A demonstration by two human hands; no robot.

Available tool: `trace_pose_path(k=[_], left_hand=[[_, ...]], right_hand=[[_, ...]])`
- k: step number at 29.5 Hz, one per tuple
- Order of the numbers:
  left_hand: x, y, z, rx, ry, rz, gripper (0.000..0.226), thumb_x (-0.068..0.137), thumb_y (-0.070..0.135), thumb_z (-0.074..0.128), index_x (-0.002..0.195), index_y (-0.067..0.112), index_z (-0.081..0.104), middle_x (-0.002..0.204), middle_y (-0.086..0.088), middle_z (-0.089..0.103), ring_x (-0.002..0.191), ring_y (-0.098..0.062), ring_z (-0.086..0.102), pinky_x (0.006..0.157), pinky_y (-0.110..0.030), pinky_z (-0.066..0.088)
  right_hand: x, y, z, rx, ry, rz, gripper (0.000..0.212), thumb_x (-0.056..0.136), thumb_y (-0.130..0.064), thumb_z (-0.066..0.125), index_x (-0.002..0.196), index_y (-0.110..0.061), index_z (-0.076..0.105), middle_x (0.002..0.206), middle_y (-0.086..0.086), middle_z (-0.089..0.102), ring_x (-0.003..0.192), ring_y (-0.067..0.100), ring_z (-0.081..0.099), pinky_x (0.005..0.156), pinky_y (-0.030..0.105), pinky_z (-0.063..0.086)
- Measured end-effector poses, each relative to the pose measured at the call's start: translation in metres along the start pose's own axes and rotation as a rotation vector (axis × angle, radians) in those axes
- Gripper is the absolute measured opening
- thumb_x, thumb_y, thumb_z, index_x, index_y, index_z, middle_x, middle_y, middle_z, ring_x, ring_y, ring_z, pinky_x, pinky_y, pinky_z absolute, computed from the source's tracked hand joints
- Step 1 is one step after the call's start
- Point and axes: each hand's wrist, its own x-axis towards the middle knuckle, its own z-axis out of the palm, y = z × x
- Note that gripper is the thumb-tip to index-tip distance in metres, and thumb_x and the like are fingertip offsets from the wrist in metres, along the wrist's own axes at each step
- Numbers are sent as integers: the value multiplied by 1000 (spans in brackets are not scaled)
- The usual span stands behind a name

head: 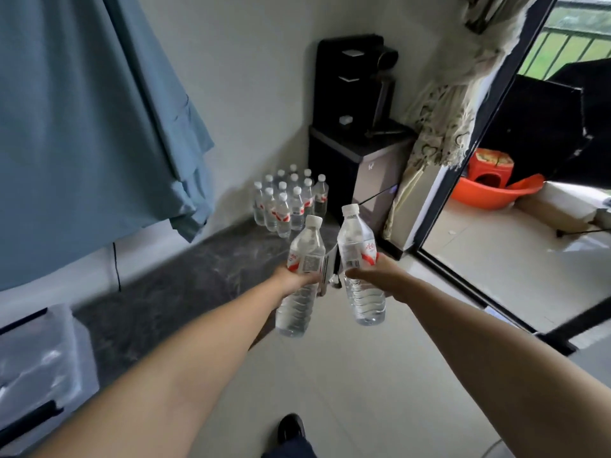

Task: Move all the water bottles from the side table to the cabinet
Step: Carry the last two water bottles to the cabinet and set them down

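My left hand [292,278] grips a clear water bottle [302,259] with a white cap and a red-and-white label, held upright around its middle. My right hand [380,276] grips a second water bottle [358,246] of the same kind, slightly higher and to the right. Both bottles hang in the air over the right end of a dark marbled cabinet top [185,285]. At the far end of that top, against the wall, several more bottles [289,201] stand upright in a tight cluster. The side table is not in view.
A black water dispenser [357,133] stands in the corner past the bottles. Blue cloth [82,127] hangs over the left wall. A patterned curtain [443,104] and a sliding door frame [479,153] lie to the right, with an orange basin [489,193] beyond. A clear plastic bin [36,368] sits lower left.
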Motion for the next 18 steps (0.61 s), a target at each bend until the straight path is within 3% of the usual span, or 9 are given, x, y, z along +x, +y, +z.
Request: trace_pose_path(k=[7, 11, 18], left_hand=[[106, 71, -40, 49, 25, -28, 77, 67, 41, 82, 131, 12, 51, 126, -10, 60, 114, -29, 59, 102, -43, 46], [159, 94, -40, 44, 59, -52, 76, 68, 41, 82, 131, 13, 51, 126, -9, 61, 113, -28, 60, 101, -42, 47], [246, 110, -15, 32, 117, -144, 74, 64, 45, 84, 123, 9, 56, 117, -11, 65, 105, -28, 64, 98, -41, 50]], right_hand=[[113, -48, -21, 1, 47, 49, 47, 75, -25, 81, 116, -15, 61, 105, 9, 72, 93, 27, 71, 83, 39, 57], [170, -59, -40, -16, 28, 63, 44, 76, -26, 81, 114, -16, 61, 104, 8, 72, 88, 24, 70, 74, 32, 54], [275, -56, -77, -81, -71, 79, 47, 75, -26, 81, 116, -13, 62, 106, 10, 72, 96, 27, 70, 93, 42, 55]])
